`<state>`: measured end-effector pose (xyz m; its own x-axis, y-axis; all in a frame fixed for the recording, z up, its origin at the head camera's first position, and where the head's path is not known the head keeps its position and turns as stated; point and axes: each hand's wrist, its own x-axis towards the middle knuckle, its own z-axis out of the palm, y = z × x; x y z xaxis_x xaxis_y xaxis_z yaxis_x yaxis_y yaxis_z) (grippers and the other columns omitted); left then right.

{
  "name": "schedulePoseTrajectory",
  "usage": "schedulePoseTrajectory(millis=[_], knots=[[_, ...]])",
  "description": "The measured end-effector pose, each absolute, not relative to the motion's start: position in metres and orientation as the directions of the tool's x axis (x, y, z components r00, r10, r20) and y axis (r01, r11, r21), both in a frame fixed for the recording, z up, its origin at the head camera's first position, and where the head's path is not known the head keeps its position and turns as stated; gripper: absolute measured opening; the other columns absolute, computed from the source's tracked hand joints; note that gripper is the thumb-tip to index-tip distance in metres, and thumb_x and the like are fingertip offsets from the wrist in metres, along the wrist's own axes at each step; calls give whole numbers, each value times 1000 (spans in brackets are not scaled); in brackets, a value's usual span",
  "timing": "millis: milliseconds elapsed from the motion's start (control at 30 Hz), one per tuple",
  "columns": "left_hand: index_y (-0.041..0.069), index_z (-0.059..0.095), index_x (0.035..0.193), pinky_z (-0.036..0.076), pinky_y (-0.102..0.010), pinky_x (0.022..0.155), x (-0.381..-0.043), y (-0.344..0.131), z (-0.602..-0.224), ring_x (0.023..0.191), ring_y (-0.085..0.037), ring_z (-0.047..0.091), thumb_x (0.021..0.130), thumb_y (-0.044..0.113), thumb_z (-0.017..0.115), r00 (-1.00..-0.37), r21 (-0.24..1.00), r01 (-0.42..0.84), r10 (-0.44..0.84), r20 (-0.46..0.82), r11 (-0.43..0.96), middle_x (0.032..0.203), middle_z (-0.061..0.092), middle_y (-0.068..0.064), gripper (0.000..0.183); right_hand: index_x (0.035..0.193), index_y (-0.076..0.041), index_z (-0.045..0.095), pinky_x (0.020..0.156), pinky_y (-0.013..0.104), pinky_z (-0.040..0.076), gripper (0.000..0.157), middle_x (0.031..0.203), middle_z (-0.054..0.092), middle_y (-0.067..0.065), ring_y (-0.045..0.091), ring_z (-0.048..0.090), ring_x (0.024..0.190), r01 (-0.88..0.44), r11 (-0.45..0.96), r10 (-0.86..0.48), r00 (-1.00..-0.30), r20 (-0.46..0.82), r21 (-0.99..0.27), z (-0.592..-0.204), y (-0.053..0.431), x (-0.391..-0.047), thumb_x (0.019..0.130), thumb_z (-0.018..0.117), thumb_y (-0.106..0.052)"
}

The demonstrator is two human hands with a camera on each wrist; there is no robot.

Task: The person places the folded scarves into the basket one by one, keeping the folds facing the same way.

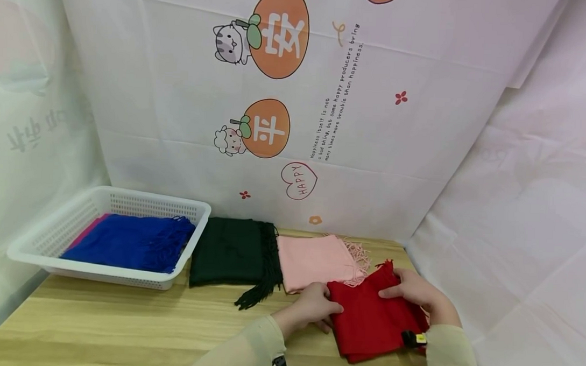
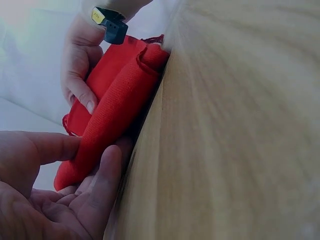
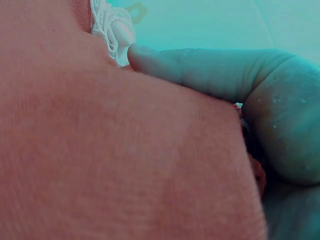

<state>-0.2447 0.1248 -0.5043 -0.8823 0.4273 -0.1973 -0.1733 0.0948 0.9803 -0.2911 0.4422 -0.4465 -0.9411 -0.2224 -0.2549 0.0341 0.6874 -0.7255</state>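
A folded red scarf with short fringe lies at the front right of the table. My left hand holds its left edge, thumb on top and fingers tucked beneath. At the far right corner, my right hand grips the cloth with its thumb over the top. In the left wrist view the scarf's thick fold sits between the left thumb and fingers, its edge tilted up from the wood. The right wrist view is filled by scarf cloth, with the right thumb lying along its edge.
A folded pink scarf with fringe lies just behind the red one. Left of it is a dark green scarf, its fringe trailing forward. A white plastic basket holds a blue scarf over a pink one. Printed white sheets enclose the table.
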Motion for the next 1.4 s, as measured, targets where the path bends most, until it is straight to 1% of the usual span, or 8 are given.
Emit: schedulePoseTrajectory(millis=[233,333,667,800,1000,1167,1400], knots=[[2,59,99,58,-33,48,-243,119,-500,58,-24,72,97,4,82,-889,983,-148,422,-180,107,94,67,-16,23,138,5,62,86,42,61,54,115,75,10,25,73,101,-15,658,-283,-931,-229,-752,-447,443,-292,96,86,-19],[3,60,98,59,-34,48,-243,115,-498,58,-24,71,97,4,82,-889,983,-141,423,-177,115,93,67,-16,23,138,5,61,85,42,62,54,115,75,10,25,74,101,-14,645,-294,-927,-232,-764,-447,442,-292,97,85,-20],[2,61,104,60,-37,50,-244,103,-490,58,-24,71,97,5,82,-884,984,-141,433,-177,113,93,69,-16,23,146,8,57,87,42,63,61,122,76,12,27,75,105,-10,571,-339,-914,-225,-821,-445,439,-294,99,84,-20],[1,61,104,61,-39,50,-245,98,-489,57,-24,70,97,4,82,-886,985,-124,434,-163,116,91,70,-17,23,146,9,57,87,43,65,61,121,77,13,29,77,104,-7,535,-356,-908,-218,-845,-446,438,-296,99,85,-19],[1,61,103,62,-42,50,-247,88,-487,56,-24,70,96,6,82,-894,989,-87,429,-130,120,87,72,-16,22,149,12,51,87,46,65,66,123,76,15,31,77,105,-2,464,-383,-902,-198,-886,-447,434,-295,100,83,-18],[1,63,104,63,-42,53,-252,75,-485,59,-25,73,98,7,81,-899,991,-62,424,-107,119,88,74,-15,20,149,11,52,88,47,65,65,125,74,17,33,76,107,-18,435,-394,-903,-172,-900,-447,427,-295,100,83,-19],[1,64,99,64,-40,57,-262,52,-481,60,-22,72,100,10,79,-910,990,-10,409,-66,139,87,74,-13,18,148,9,53,89,47,65,62,126,73,18,33,76,107,-29,407,-401,-904,-150,-913,-451,413,-299,102,82,-20]])
